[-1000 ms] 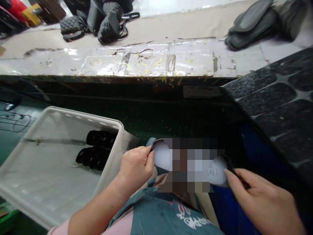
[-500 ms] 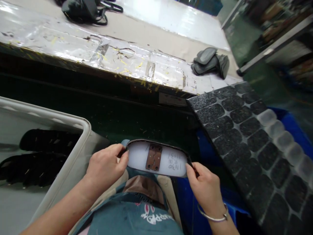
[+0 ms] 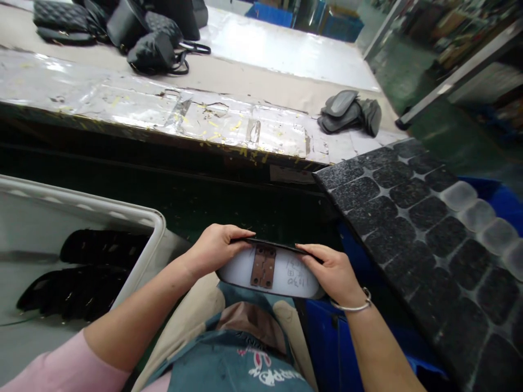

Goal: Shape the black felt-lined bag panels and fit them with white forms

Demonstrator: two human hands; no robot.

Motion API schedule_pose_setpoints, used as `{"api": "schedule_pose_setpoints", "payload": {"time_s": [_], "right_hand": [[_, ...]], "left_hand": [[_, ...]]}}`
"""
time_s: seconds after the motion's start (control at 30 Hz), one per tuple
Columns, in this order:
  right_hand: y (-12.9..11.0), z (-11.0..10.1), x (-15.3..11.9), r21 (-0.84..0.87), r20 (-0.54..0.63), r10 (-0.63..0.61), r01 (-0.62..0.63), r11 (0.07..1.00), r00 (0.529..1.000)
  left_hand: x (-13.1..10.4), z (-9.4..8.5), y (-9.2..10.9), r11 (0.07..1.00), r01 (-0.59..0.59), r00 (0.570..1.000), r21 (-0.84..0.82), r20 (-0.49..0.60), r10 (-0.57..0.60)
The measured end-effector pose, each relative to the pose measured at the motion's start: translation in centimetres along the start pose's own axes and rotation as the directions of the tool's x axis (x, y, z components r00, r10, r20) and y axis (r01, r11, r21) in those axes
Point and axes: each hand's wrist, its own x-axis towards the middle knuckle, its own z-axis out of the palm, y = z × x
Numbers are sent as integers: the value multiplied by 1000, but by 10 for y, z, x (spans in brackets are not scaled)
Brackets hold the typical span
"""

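Observation:
A white oval plate [image 3: 241, 272] with a dark rim lies across my lap, handwriting on its right half. Near its middle sits a brown metal hinge-like piece [image 3: 262, 267]. My left hand [image 3: 216, 246] pinches the upper rim left of the brown piece, fingers and thumb closed on it. On the upper right, my right hand [image 3: 330, 268] grips the same rim between thumb and fingers; a silver bangle circles that wrist.
A white bin [image 3: 161, 226] at left holds black pieces [image 3: 69, 291]. Black bags [image 3: 153, 51] and grey oval pieces [image 3: 341, 106] lie on the worktable [image 3: 229, 128]. A dark patterned board [image 3: 408, 218] with translucent ovals [image 3: 478, 215] slants at right, over blue containers [image 3: 333, 332].
Both hands have shifted from the plate's two ends inward along its upper rim. The view has tilted, with more black bags showing at the upper left.

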Motion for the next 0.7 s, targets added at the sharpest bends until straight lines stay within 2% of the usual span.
{"api": "schedule_pose_setpoints", "payload": {"time_s": [0.07,0.2,0.33,0.4,0.47,0.57,0.63,0.7], "right_hand": [[1,2,-1,-34,-34,-57,56,998,998],[5,7,-8,-131,-67,-153,143,981,986],[2,7,-6,-162,-56,-146,136,978,988],[-1,1,-5,-147,-29,-124,119,982,992],[-5,-9,-10,-142,-28,-124,119,983,992],[-6,-27,-28,-177,-34,-192,183,967,981],[-5,-36,-44,-194,38,-257,259,946,966],[-1,-39,-58,-213,121,-292,313,926,949]], "left_hand": [[3,2,1,998,-43,999,36,8,43],[1,10,2,989,-110,990,104,-74,118],[2,13,4,986,-101,991,133,-77,112],[2,9,5,984,-93,994,155,-48,102],[-5,0,7,976,-132,988,171,-55,143],[-28,-12,6,914,-315,943,254,-26,332],[-48,-16,3,835,-445,893,324,91,440],[-63,-16,-2,788,-496,867,365,148,477]]}}
